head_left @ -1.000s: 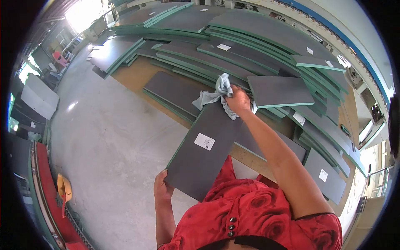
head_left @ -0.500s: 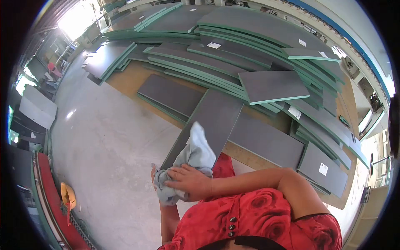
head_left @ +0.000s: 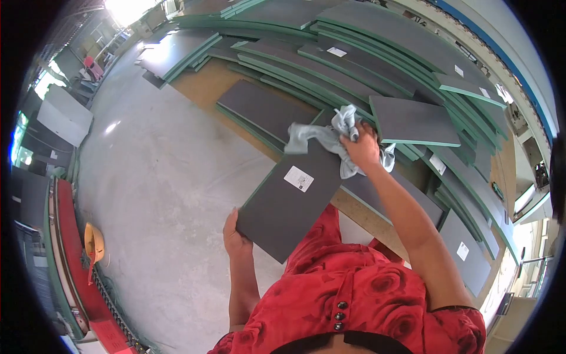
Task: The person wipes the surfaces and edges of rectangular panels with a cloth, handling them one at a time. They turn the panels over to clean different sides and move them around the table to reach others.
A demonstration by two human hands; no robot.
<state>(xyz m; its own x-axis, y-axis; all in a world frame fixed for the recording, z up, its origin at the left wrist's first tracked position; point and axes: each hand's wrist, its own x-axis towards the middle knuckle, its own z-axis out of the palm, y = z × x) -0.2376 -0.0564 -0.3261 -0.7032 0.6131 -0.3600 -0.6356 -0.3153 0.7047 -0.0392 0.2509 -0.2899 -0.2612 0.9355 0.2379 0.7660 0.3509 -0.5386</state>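
A long dark grey board point(head_left: 276, 217) with green edges juts out towards me over the floor, its far part lying by the other boards. A white printed label point(head_left: 299, 179) sits on its upper face. My left hand point(head_left: 237, 235) grips the board's left edge near the close end, the fingers partly hidden. Towards the board's far part, my right hand point(head_left: 364, 147) holds a bunched light grey-blue cloth point(head_left: 321, 136), whose loose ends spread over the surface and past its right side.
Stacks of similar green-edged boards point(head_left: 295, 71) fill the table ahead. One short board point(head_left: 413, 120) lies askew on top, right of my right hand. Pale concrete floor point(head_left: 165, 194) lies to the left, with an orange-yellow object point(head_left: 93, 243) on a red machine part point(head_left: 73, 253).
My right hand has swept the cloth from near my body forward and right along the board. The cloth has opened out, the label shows, and my left hand is at the board's edge.
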